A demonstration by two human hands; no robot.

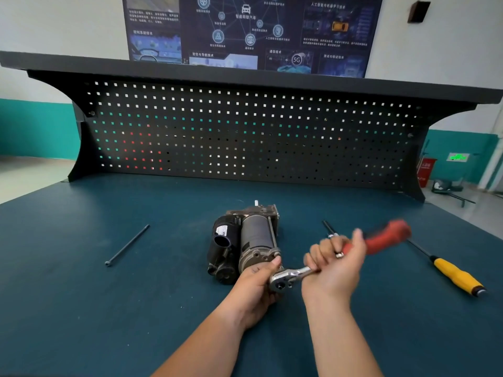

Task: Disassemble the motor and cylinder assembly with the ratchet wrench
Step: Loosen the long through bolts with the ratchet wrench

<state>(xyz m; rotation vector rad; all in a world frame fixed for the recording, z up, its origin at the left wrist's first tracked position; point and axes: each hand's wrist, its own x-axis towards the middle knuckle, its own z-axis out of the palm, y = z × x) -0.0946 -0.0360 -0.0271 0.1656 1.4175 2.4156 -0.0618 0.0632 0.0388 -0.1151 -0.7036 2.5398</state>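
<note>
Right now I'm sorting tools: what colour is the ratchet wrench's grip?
Red, on the chrome ratchet wrench; head view.

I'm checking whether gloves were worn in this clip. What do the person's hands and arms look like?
Both hands are bare: no gloves on the left hand or the right hand. Both forearms are uncovered, with no sleeves, watch or bracelet in view. A ring may sit on a right finger, too blurred to confirm.

The assembly [246,242] is sitting at the frame's centre on the bench [81,308], with the pegboard [245,131] standing behind it. A long bolt [127,245] is lying well apart at centre left. The ratchet [321,263] is crossing just right of the assembly's near end, gripped by both hands. A screwdriver [446,269] is lying at far right.
</note>
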